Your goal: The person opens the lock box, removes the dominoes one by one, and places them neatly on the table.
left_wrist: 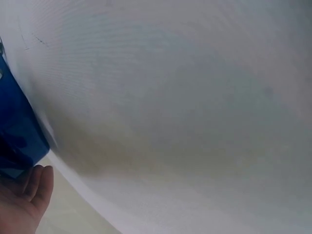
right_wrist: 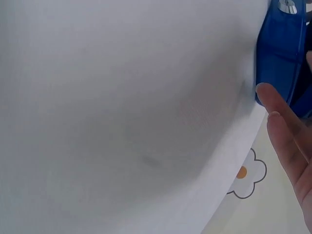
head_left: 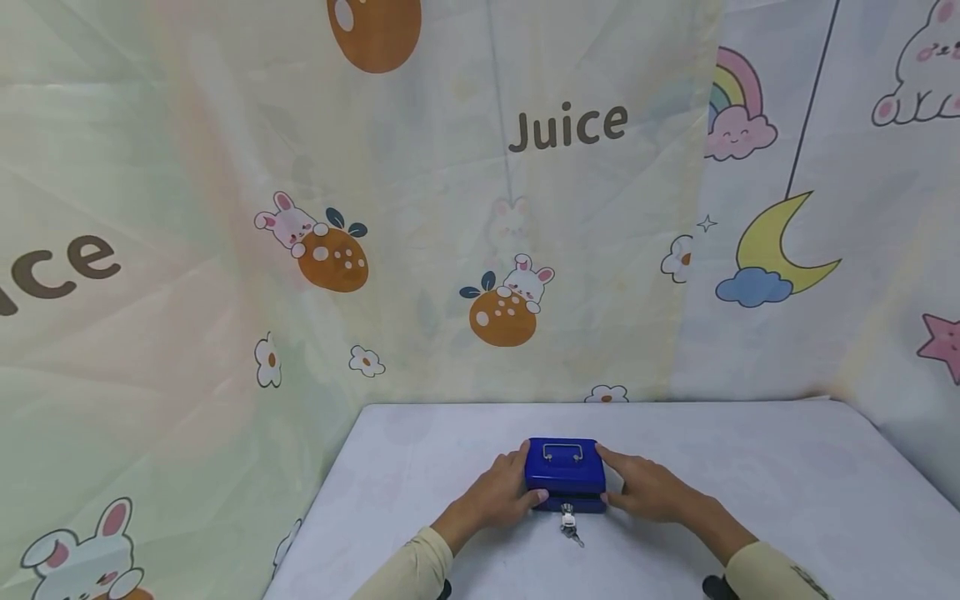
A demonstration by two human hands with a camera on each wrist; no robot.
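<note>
A small blue metal cash box (head_left: 564, 477) sits on the table with its wire handle (head_left: 562, 452) on top. A dark gap runs along the front beneath the lid. Keys (head_left: 572, 533) hang from the lock at its front. My left hand (head_left: 497, 493) holds the box's left side, thumb at the front corner and fingers toward the back. On the opposite side my right hand (head_left: 651, 488) grips it likewise. The left wrist view catches one end of the box (left_wrist: 22, 126) by the fingers (left_wrist: 43, 187); in the right wrist view, fingertips (right_wrist: 265, 92) touch its blue wall.
The white-covered table (head_left: 427, 442) stretches out around the box. Behind it hangs a printed curtain (head_left: 435, 208) with rabbits, fruit and the word Juice. Another printed sheet (head_left: 825, 350) closes the right side.
</note>
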